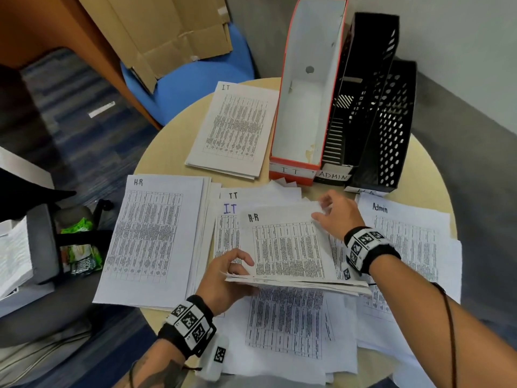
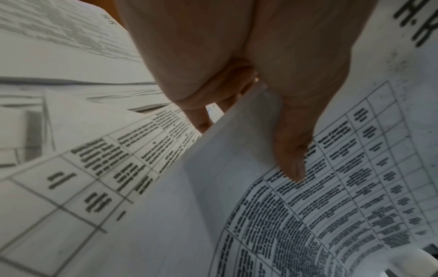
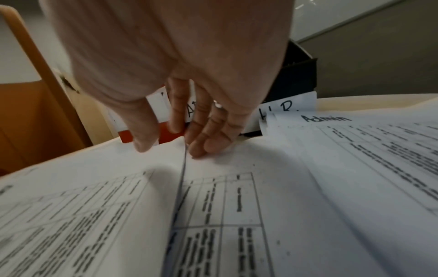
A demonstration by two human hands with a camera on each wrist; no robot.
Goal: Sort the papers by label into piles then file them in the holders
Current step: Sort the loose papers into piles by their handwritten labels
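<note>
Round table (image 1: 156,163), sorted piles w/ holders behind. Left hand (image 1: 223,278) gripped H.R stack (image 1: 291,247), thumb on top; right hand (image 1: 335,214) pinched top sheet's corner.

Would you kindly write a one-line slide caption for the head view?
Left hand grips an unsorted stack topped H.R while the right hand lifts its corner.

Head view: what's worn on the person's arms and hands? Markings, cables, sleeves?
Both forearms are bare, with no sleeves or gloves. Each wrist carries a black band faced with white tiles printed with black square fiducial markers; the left band also has a white block bearing one more marker hanging below it. A thin dark cord runs along the right forearm. The left forearm shows a dark tattoo.
</note>
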